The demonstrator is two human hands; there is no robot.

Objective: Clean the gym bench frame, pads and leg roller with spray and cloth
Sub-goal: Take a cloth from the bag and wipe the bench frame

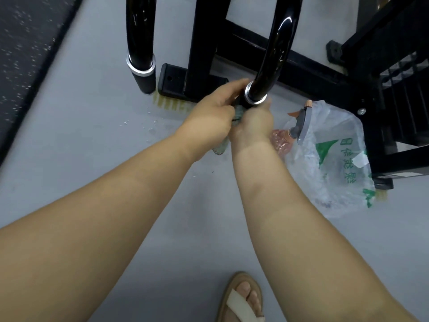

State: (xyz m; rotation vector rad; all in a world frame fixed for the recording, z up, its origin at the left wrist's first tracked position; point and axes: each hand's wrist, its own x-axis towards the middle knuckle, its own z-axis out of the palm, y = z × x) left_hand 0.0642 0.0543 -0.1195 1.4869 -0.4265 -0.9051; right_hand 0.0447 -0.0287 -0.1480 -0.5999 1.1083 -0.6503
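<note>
Two glossy black curved handle tubes hang down from the gym machine; the right handle [276, 47] ends in a silver ring and a black grip. My left hand [211, 112] and my right hand [253, 122] both close around that grip end, with a grey-green cloth [221, 147] bunched between them and its tail hanging below my wrists. The left handle [140, 43] hangs free with its own silver ring. A pink spray bottle [282, 141] with a grey trigger head lies on the floor just right of my right hand.
The black frame base [308, 73] and foot [173, 83] rest on the grey floor. A clear plastic bag [334, 163] with green print lies under the bottle. Dark speckled matting [25, 43] is at left. My sandalled foot [241, 298] is below.
</note>
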